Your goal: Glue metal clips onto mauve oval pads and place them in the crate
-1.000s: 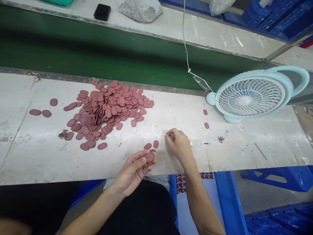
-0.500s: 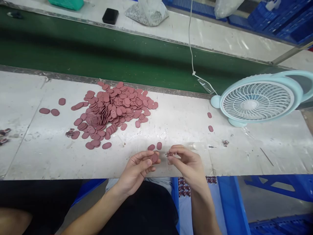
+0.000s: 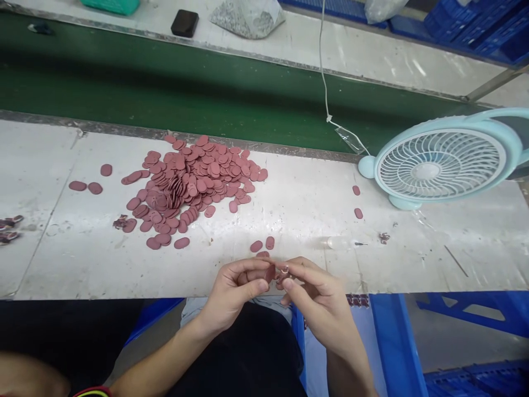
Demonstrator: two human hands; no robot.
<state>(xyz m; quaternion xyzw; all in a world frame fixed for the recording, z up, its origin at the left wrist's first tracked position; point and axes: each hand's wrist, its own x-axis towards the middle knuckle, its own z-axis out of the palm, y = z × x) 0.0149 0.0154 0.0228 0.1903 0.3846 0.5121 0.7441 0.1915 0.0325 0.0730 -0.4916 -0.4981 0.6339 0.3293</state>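
Note:
Between the thumb and fingers of my left hand point(image 3: 233, 292) is a dark red oval disc point(image 3: 270, 273), turned nearly edge-on. My right hand point(image 3: 320, 298) pinches a small dark red and white figure-like piece point(image 3: 283, 274), its details too small to make out. Both pieces meet or almost touch near the front of the white table point(image 3: 314, 209). Just beyond my fingers lie loose oval discs point(image 3: 256, 246). A large heap of the same discs point(image 3: 198, 182) spreads to the left.
A small clear bottle with a needle tip point(image 3: 339, 243) lies right of my hands. The light-blue fan point(image 3: 442, 165) stands at the right. Behind runs a green belt point(image 3: 248, 88). A blue crate point(image 3: 397, 342) holding rows of small pieces point(image 3: 357, 300) is below the table edge.
My hands have come together, bringing the disc and the small piece close. The disc has turned from flat-facing to edge-on. The needle-tip bottle shows more clearly now.

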